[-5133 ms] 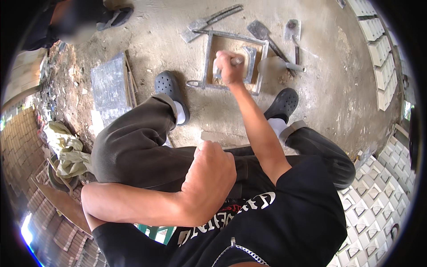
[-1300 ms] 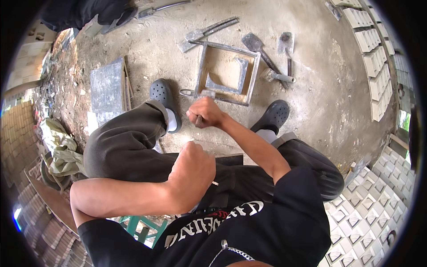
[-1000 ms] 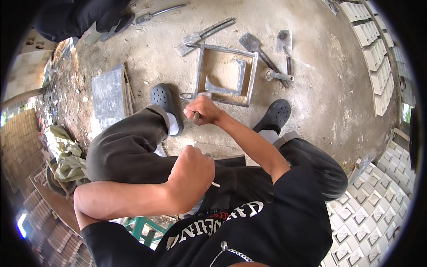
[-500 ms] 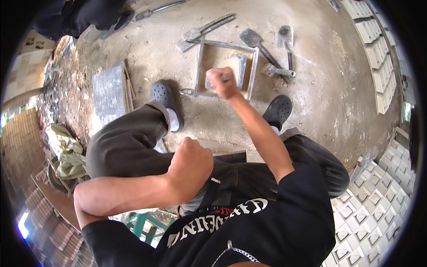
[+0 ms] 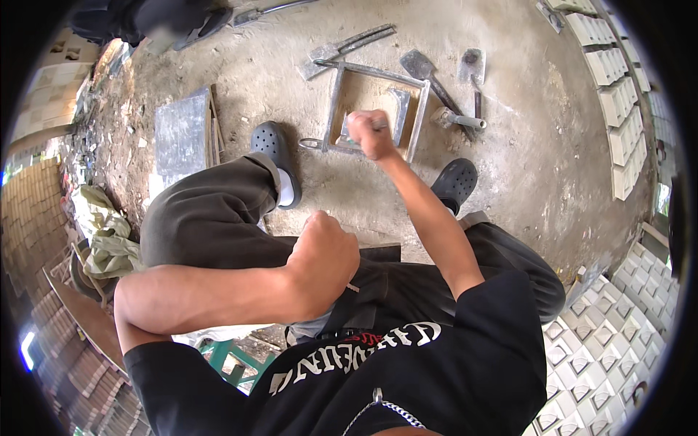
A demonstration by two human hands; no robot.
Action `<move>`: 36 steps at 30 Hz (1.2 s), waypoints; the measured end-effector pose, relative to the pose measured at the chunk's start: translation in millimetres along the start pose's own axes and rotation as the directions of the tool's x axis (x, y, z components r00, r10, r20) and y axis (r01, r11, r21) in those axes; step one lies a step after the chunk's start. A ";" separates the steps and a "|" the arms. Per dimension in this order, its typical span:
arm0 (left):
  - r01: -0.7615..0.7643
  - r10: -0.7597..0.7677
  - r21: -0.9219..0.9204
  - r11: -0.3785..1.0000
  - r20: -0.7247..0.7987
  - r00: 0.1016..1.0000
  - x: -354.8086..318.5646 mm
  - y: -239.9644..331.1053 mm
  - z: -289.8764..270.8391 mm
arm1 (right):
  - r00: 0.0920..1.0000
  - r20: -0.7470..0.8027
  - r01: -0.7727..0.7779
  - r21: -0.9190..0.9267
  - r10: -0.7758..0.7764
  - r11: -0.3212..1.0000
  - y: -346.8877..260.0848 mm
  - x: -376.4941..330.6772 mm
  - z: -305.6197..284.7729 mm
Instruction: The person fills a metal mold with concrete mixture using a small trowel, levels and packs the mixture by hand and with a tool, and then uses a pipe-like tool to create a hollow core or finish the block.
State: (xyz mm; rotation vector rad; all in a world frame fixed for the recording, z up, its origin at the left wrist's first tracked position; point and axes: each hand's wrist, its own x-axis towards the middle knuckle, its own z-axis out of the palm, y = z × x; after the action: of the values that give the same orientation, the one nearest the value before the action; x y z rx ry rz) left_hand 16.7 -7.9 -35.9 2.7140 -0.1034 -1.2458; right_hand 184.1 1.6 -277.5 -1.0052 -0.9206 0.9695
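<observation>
On the floor between my feet lies a square metal frame (image 5: 422,109) holding pale powdery material and a grey angular metal piece (image 5: 401,116). My right hand (image 5: 372,135) is closed over the frame's near part, around something greyish that its fingers mostly cover. Closer to me, my left hand (image 5: 323,258) is curled into a fist in front of my body, above my lap. Its fingers face away, so whatever is in it, if anything, is hidden. A small metal loop (image 5: 311,144) sticks out at the frame's left corner.
Right of the frame lie two trowels (image 5: 417,65) (image 5: 472,67) and a pipe-handled tool (image 5: 465,120). Flat metal bars (image 5: 338,51) lie beyond it. Grey boards (image 5: 182,134) are stacked at left. Pale patterned tiles (image 5: 607,69) line the right side. Another person's dark clothing (image 5: 138,18) shows far left.
The view has shifted and turned slightly. My left fist sits a little farther forward and to the right in the picture. My right hand stays closed over the frame.
</observation>
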 end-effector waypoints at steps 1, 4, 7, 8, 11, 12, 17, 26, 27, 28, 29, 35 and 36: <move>-0.017 0.017 -0.006 1.000 -0.015 1.000 0.0 1.4 1.3 | 0.995 0.099 0.000 -0.199 0.020 0.980 13.6 1.2 -3.1; -0.031 0.031 -0.010 0.999 -0.040 0.999 3.3 -4.4 3.4 | 0.987 0.124 -0.066 -0.285 0.105 0.956 24.1 9.1 5.7; -0.007 0.007 -0.024 1.000 -0.006 1.000 2.6 -5.4 2.1 | 0.976 0.162 -0.116 -0.160 0.142 0.980 -1.4 34.0 11.9; 0.009 -0.009 -0.037 0.999 0.003 1.000 1.4 -4.6 3.0 | 0.980 0.155 -0.106 -0.142 0.128 0.984 -5.8 39.1 15.5; -0.022 0.021 -0.048 0.999 -0.022 1.000 -0.3 -3.7 1.9 | 0.987 0.104 -0.095 -0.254 0.125 0.963 25.8 21.4 2.2; -0.027 0.025 -0.053 0.998 -0.031 0.999 -0.2 -4.4 3.1 | 0.987 0.097 -0.091 -0.305 0.126 0.948 31.5 19.3 5.0; 0.020 -0.019 -0.048 0.999 0.001 1.000 -0.9 -2.1 4.8 | 0.986 0.081 -0.120 -0.250 0.144 0.961 32.9 25.4 6.4; 0.009 -0.009 -0.015 1.000 -0.031 0.999 4.6 -3.2 7.8 | 0.985 0.090 -0.113 -0.298 0.146 0.948 42.6 15.1 0.6; 0.018 -0.018 -0.015 1.000 -0.014 1.000 4.0 -1.9 8.2 | 0.978 0.100 -0.148 -0.279 0.182 0.949 37.1 20.6 0.4; 0.004 -0.004 -0.016 1.000 -0.006 1.000 3.2 -1.2 10.7 | 0.968 0.116 -0.187 -0.265 0.224 0.946 23.4 26.3 5.0; -0.009 0.009 -0.018 1.000 0.002 1.000 2.2 -0.7 13.1 | 0.974 0.054 -0.205 -0.198 0.220 0.959 7.5 24.7 10.4; -0.029 0.029 -0.020 0.999 -0.029 0.999 1.0 -1.4 3.3 | 0.994 0.038 -0.091 -0.253 0.104 0.963 33.4 -4.6 -4.2; -0.018 0.018 0.001 1.000 -0.030 0.999 2.8 -3.7 2.9 | 0.987 0.068 -0.126 -0.243 0.147 0.962 30.3 0.7 -2.0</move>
State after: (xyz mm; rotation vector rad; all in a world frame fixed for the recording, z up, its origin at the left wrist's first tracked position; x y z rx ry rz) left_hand 16.3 -4.9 -40.4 2.7253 -0.1241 -1.2004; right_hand 179.7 8.8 -306.8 -1.2511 -1.0676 1.0406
